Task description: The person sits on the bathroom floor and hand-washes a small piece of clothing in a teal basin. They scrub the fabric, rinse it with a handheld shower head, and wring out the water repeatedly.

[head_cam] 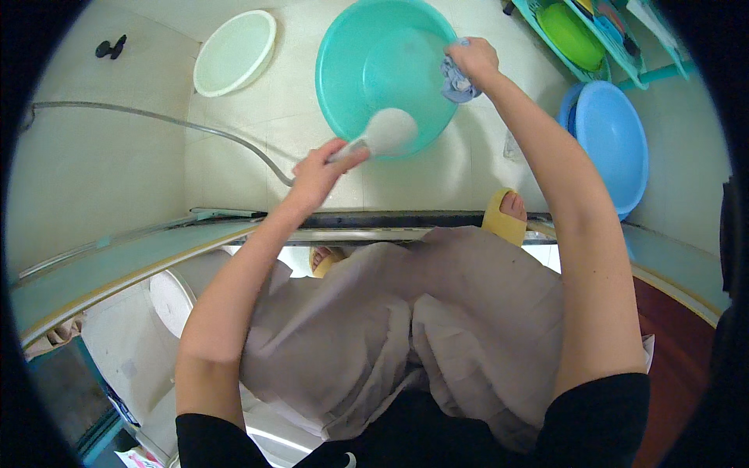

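Observation:
My left hand [325, 169] grips the handle of a white shower head [391, 132], which is blurred and hangs over the near edge of a large turquoise plastic basin [374, 70]. A grey flexible hose [175, 121] runs from behind that hand to the left wall. In my right hand [477, 58] is a bunched light-blue cloth [458, 82], at the basin's right rim. Whether the cloth touches the rim, I cannot tell. The inside of the basin looks smooth, and any water in it is hard to make out.
A pale green basin [235, 54] leans at the back left. Blue basins [611, 146] stand against the right wall, below a turquoise rack [608, 41] holding a green basin [570, 38]. A dark door track [380, 220] crosses the floor by my yellow slippers [504, 225].

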Demonstrator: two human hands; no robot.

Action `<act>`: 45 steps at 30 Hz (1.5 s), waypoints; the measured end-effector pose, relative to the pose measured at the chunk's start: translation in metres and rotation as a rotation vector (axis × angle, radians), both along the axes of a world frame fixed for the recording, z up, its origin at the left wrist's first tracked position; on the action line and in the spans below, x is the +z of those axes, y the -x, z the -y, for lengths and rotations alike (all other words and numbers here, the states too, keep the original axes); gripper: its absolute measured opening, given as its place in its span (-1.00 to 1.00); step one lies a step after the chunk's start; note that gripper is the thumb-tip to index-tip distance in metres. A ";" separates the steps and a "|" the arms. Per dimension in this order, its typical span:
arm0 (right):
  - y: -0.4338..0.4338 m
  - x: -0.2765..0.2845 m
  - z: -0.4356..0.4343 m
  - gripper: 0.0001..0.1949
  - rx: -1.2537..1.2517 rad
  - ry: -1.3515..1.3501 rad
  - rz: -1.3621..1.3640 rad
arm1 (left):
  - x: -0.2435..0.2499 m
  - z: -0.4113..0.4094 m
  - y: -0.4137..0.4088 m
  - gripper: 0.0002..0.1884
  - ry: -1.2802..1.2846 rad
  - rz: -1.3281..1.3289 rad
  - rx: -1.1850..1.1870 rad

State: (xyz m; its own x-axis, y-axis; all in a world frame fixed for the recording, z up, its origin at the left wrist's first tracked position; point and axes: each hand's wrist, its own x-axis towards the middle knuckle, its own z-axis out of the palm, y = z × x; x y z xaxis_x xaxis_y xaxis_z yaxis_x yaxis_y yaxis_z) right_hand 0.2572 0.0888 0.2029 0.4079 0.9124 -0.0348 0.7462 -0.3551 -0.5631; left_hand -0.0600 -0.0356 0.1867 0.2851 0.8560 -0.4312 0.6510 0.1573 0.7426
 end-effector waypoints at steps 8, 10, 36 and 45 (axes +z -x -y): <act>-0.059 0.010 -0.028 -0.61 -0.096 -0.117 0.165 | 0.014 0.034 -0.117 -0.28 -0.038 -0.009 -0.343; -0.074 0.015 -0.035 -0.71 0.162 -0.019 0.541 | 0.007 0.034 -0.136 -0.27 0.069 -0.011 -0.381; -0.054 0.021 -0.008 -0.47 -0.235 0.121 -0.373 | -0.029 0.031 -0.146 -0.24 -0.115 -0.225 -0.455; -0.067 -0.046 -0.025 -0.73 -0.018 0.483 -0.964 | 0.005 0.049 -0.121 -0.45 -0.644 -0.134 -0.435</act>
State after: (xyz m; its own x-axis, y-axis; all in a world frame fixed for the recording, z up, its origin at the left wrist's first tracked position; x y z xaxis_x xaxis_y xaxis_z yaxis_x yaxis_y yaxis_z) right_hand 0.3246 0.1140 0.1570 0.0292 0.7100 -0.7036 0.0557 -0.7040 -0.7080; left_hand 0.0614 -0.0842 0.1914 0.6324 0.7725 0.0574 0.6458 -0.5667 0.5116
